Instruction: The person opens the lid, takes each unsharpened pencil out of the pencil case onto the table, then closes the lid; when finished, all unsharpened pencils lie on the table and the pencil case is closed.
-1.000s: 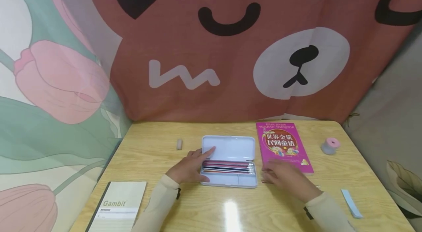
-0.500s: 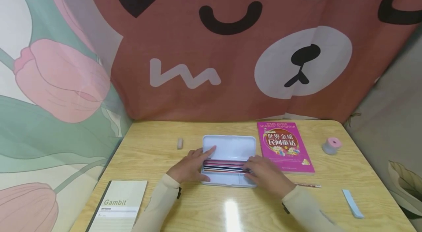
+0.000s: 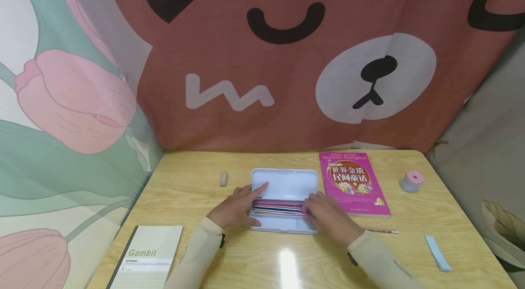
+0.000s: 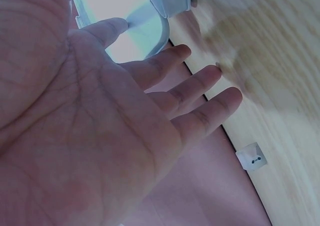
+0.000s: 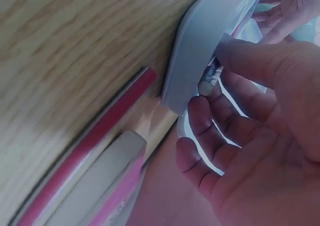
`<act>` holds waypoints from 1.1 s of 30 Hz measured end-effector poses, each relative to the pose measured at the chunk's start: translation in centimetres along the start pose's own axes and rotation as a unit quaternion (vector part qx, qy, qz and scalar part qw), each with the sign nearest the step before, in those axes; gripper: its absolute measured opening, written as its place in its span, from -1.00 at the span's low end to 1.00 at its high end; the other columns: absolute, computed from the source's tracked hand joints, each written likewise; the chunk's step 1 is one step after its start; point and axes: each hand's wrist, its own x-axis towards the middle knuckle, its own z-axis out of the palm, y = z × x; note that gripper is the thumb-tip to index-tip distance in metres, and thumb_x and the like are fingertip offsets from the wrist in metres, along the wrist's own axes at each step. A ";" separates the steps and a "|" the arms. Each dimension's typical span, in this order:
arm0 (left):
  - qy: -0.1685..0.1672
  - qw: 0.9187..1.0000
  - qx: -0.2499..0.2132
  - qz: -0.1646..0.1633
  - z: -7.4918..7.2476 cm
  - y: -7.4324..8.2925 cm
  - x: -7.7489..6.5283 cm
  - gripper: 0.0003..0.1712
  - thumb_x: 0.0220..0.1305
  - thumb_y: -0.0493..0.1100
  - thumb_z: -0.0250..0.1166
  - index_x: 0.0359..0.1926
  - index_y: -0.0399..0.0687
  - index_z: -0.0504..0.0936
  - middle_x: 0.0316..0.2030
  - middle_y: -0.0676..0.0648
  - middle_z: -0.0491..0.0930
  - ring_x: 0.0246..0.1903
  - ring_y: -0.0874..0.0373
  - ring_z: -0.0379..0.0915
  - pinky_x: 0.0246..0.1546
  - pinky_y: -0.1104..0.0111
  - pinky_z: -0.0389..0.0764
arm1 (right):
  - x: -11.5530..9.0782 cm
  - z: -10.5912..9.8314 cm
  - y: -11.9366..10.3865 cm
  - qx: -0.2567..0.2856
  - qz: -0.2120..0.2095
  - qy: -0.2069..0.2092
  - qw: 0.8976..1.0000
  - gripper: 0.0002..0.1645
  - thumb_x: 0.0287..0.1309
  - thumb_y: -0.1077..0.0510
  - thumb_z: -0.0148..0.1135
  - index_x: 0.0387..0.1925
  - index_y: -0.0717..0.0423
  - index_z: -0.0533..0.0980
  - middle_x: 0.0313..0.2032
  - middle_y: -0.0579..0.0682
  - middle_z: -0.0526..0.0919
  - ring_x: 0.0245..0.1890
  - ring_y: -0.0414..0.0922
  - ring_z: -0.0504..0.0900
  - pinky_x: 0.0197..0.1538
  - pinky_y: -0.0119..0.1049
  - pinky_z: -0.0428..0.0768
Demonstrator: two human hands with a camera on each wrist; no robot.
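Note:
An open white pencil case (image 3: 284,184) stands on the table with its lid raised. Several pencils (image 3: 275,207) lie side by side in its back compartment. My left hand (image 3: 234,210) rests at the case's left end, index finger against the lid's inside and thumb by the front rim; the left wrist view shows its fingers (image 4: 200,83) extended. At the right end, my right hand (image 3: 330,218) pinches a pencil (image 5: 211,75) near its metal-banded eraser end; the rest of that pencil is hidden. Another pencil (image 3: 383,230), red, lies on the table beside my right forearm.
A pink book (image 3: 354,184) lies right of the case, with a pink-topped roll (image 3: 411,182) beyond it. An eraser-like small block (image 3: 223,179) is at back left. A notebook (image 3: 147,252) lies front left, a light blue strip (image 3: 437,253) front right.
My right hand has moved left from beside the book to the case's right end, bringing a pencil, and has stayed there since half a second ago. My left hand has kept its place.

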 end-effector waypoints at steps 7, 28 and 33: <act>0.003 1.000 0.006 0.001 -0.1 0.0 -0.1 0.27 0.29 -0.02 0.67 0.81 0.27 0.06 0.70 -0.29 0.16 0.57 -0.32 0.21 0.45 -0.22 0.48 | -0.4 0.1 0.3 0.045 -0.006 0.015 0.999 -0.83 0.41 0.12 0.51 -0.06 -0.20 0.70 -0.20 -0.37 0.66 -0.10 -0.33 0.49 0.06 -0.19 0.61; 0.005 1.000 0.000 0.000 -0.1 0.1 -0.2 0.27 0.28 -0.02 0.67 0.81 0.28 0.07 0.69 -0.30 0.17 0.56 -0.33 0.21 0.46 -0.21 0.47 | -10.3 -6.3 8.3 0.013 -0.040 0.044 0.998 -0.68 0.17 0.24 0.66 -0.19 -0.23 0.72 -0.24 -0.37 0.71 -0.19 -0.34 0.63 -0.12 -0.23 0.72; 0.007 1.000 0.000 0.004 0.0 0.1 -0.2 0.28 0.28 -0.02 0.68 0.81 0.27 0.06 0.69 -0.31 0.16 0.55 -0.34 0.21 0.45 -0.22 0.48 | -12.4 -6.6 10.1 0.022 -0.007 0.003 1.000 -0.77 0.16 0.23 0.65 -0.27 -0.18 0.78 -0.30 -0.38 0.72 -0.25 -0.37 0.62 -0.18 -0.30 0.71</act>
